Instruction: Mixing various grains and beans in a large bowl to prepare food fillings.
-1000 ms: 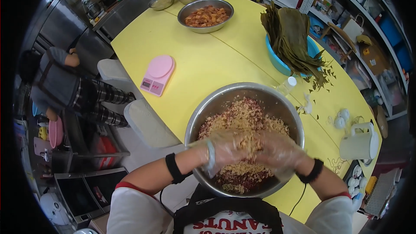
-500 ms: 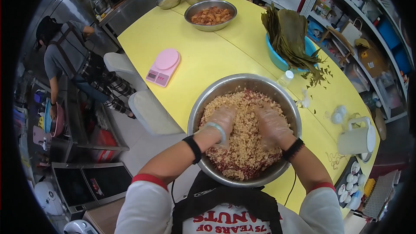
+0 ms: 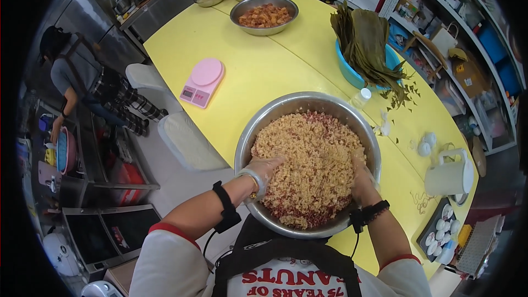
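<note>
Yellow curved counter point(image 3: 258, 77) runs away toward the upper left. At its near edge sits a large round steel bowl point(image 3: 250, 143) of brownish rice mix point(image 3: 311, 165), with no long axis. Both hands, left point(image 3: 263, 169) and right point(image 3: 361, 179), press spread-fingered into its opposite sides. Beyond lies a pink kitchen scale point(image 3: 202, 82).

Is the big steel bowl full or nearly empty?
Fairly full: the bowl holds a rice mix heaped close to its rim, and both hands sink into it.
</note>
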